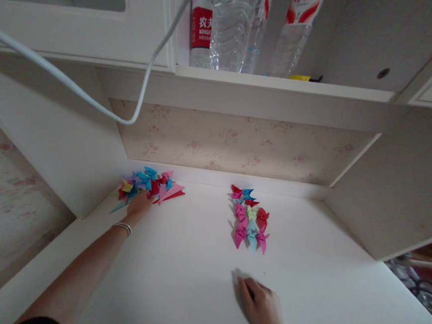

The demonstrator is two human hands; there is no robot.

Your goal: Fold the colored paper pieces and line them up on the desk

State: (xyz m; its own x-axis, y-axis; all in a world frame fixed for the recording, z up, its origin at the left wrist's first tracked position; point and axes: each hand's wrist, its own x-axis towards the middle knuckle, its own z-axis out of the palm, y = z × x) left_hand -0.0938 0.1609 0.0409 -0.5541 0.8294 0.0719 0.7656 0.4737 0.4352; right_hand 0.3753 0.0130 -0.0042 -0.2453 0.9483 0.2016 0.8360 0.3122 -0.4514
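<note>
My left hand reaches into a heap of colourful folded paper pieces at the back left of the white desktop. Its fingertips are hidden among the papers, so whether they grip one is unclear. At the heap's right edge lies a pink pointed paper piece, like a paper plane. Right of centre, several origami cranes in pink, red, blue and pale green sit close together in short rows. In front of them my right hand rests on the desktop with its fingers curled in, nothing visible in them.
Above the desktop runs a shelf with several plastic bottles. A white cable hangs across the upper left. Side panels close off both sides, and a flowered back wall stands behind.
</note>
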